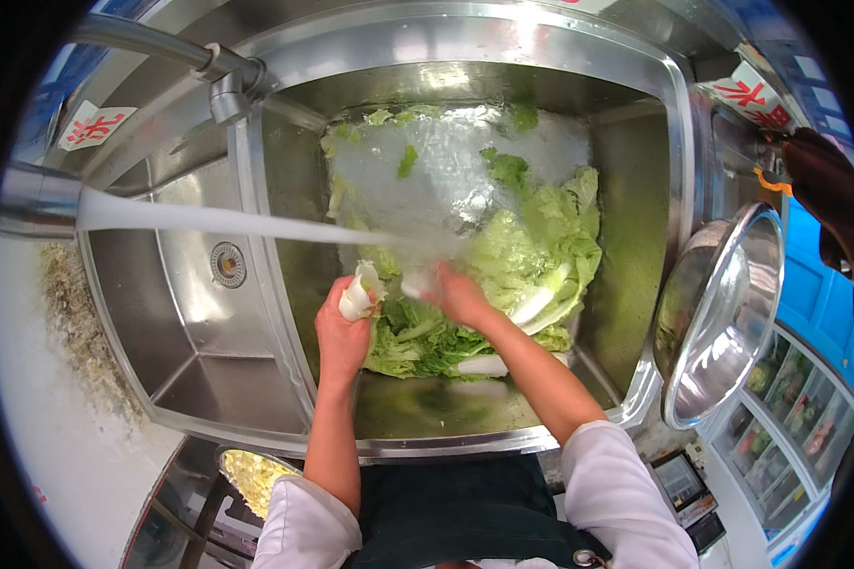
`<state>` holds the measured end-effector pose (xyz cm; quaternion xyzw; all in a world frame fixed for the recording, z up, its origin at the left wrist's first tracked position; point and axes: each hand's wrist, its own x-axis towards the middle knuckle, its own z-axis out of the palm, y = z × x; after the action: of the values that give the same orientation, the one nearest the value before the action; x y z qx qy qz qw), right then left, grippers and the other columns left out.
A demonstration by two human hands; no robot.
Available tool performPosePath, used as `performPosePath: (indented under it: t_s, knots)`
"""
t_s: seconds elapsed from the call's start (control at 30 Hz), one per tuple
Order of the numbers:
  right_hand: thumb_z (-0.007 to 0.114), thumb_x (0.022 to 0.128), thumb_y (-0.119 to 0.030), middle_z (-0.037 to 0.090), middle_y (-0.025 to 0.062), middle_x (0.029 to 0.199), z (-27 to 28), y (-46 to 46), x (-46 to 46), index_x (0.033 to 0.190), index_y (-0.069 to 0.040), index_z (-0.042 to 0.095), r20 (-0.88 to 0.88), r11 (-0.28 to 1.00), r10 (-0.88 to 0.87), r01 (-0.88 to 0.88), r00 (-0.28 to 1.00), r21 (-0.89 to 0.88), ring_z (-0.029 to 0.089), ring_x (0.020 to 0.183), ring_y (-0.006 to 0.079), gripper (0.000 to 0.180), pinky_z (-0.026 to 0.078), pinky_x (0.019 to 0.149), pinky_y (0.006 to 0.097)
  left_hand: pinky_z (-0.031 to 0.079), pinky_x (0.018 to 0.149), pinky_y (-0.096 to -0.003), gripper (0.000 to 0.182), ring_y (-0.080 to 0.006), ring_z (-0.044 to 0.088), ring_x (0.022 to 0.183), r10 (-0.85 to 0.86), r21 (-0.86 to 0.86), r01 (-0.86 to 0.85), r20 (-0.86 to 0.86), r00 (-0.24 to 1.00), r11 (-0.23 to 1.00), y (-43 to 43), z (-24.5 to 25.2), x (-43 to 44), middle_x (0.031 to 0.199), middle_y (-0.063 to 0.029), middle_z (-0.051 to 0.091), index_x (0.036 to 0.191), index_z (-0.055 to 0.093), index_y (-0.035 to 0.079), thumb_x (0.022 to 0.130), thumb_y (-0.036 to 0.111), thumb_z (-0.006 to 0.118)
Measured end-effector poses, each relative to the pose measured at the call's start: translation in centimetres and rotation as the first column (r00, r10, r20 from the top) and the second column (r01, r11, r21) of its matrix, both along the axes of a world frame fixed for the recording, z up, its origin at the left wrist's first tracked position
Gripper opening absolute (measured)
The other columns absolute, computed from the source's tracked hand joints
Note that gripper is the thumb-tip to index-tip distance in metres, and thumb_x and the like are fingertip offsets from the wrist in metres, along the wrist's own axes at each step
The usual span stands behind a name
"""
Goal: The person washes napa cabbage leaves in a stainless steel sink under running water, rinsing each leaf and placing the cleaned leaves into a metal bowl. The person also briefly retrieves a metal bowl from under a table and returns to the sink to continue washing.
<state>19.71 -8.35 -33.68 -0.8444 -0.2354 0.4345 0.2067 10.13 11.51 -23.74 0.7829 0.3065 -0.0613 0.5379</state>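
Observation:
Water pours from the steel faucet (43, 203) at the left into a deep stainless steel sink basin (633, 213). My left hand (341, 334) grips the white stem of a cabbage leaf (358, 295) above the basin's near left part. Beside it, my right hand (459, 295) reaches to the water surface where the stream lands. A blurred white piece shows at its fingers, and whether they are closed on it is unclear. Green and white cabbage leaves (562, 227) fill the near and right parts of the water. Small leaf scraps (408, 161) float farther back.
A second basin (192, 313) with a drain lies left of the divider. One large steel bowl (726, 320) leans at the sink's right side. Below the near left edge stands a container of chopped yellowish food (256, 476). A glass-doored display fridge (790, 419) is at the lower right.

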Motion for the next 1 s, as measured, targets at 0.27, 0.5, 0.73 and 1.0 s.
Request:
performPosePath:
  t_s: [0.27,0.5,0.73,1.0]
  knots:
    - [0.057,0.088,-0.012,0.066,0.0207,0.114,-9.5,-3.5,5.3,0.116,-0.004,0.062,-0.032,0.674,-0.688,0.655,0.725,0.34,0.063,0.105,0.0327,0.03,0.049,0.089,0.0402,0.049,0.081,-0.0337,0.033,-0.0209,0.064,0.096,-0.093,-0.044,0.093,-0.01,0.996,0.995,-2.0,-6.0,4.4,0.099,-0.0134,0.07,0.121,0.059,0.004,0.089,0.001,0.059]
    - [0.059,0.089,-0.022,0.062,0.0238,0.114,-10.1,-4.7,8.3,0.12,-0.002,0.057,0.284,0.981,-0.016,0.07,0.959,-0.182,0.061,0.101,0.0382,0.037,0.048,0.091,0.0414,0.05,0.082,-0.0489,0.037,-0.0371,0.064,0.098,-0.377,0.042,0.548,-0.682,0.627,0.836,-3.6,-15.1,7.3,0.105,-0.0202,0.068,0.121,0.062,0.005,0.088,0.023,0.063]
    - [0.058,0.092,-0.025,0.062,0.0277,0.116,-8.6,-3.3,7.7,0.128,0.0,0.053,0.053,0.395,-0.912,0.834,0.407,0.385,0.06,0.108,0.0416,0.044,0.047,0.09,0.0458,0.052,0.083,-0.0445,0.03,-0.0352,0.065,0.098,-0.2,0.312,0.208,-0.058,0.978,0.927,-6.8,-15.6,3.5,0.11,-0.016,0.068,0.112,0.067,0.01,0.082,0.015,0.065]
    - [0.055,0.098,-0.043,0.066,0.0151,0.085,-3.9,-8.0,7.0,0.098,0.003,0.062,-0.107,0.393,-0.888,0.859,0.446,0.328,0.062,0.078,0.0265,0.046,0.049,0.07,0.0371,0.052,0.076,-0.0413,0.031,-0.032,0.066,0.088,-0.229,0.072,0.253,-0.245,0.942,0.965,-6.7,-8.7,6.5,0.103,-0.016,0.069,0.11,0.064,0.004,0.083,0.018,0.073]
